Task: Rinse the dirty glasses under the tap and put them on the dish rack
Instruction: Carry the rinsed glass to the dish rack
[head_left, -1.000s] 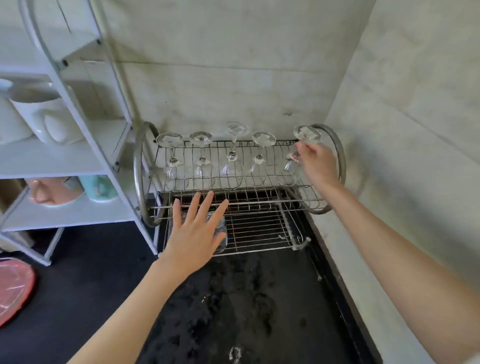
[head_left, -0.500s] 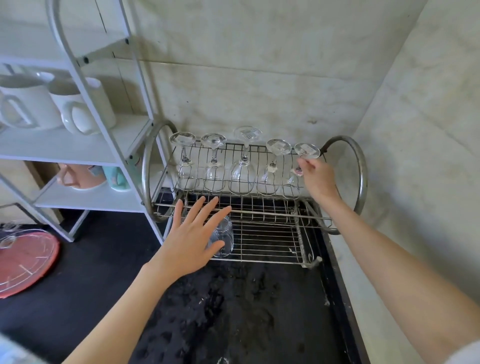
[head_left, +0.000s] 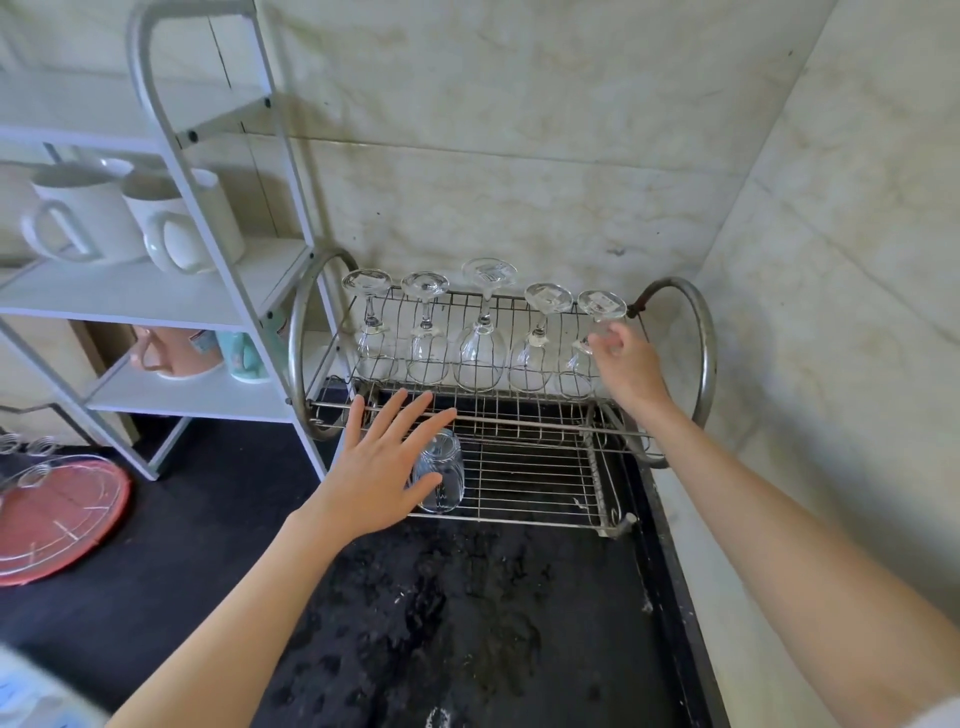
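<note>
A steel two-tier dish rack (head_left: 702, 358) stands on the black counter against the back wall. Several stemmed glasses hang upside down along its upper tier. Fingers loosely curled and blurred, my right hand (head_left: 629, 366) hovers just beside the stem of the rightmost glass (head_left: 601, 304), gripping nothing that I can see. A clear tumbler (head_left: 442, 478) lies upside down on the lower tier. My left hand (head_left: 378, 467) is spread flat in front of the tumbler's left side and partly hides it.
A white shelf unit (head_left: 218, 171) at left holds white mugs (head_left: 88, 218), a pink mug (head_left: 171, 353) and a teal cup (head_left: 241, 353). A red tray (head_left: 62, 519) with glasses sits at far left. The counter (head_left: 467, 623) is wet; a wall stands close on the right.
My right hand has let go of the rightmost glass's stem and drawn back slightly. My left hand stays spread by the tumbler. My view has shifted left and down.
</note>
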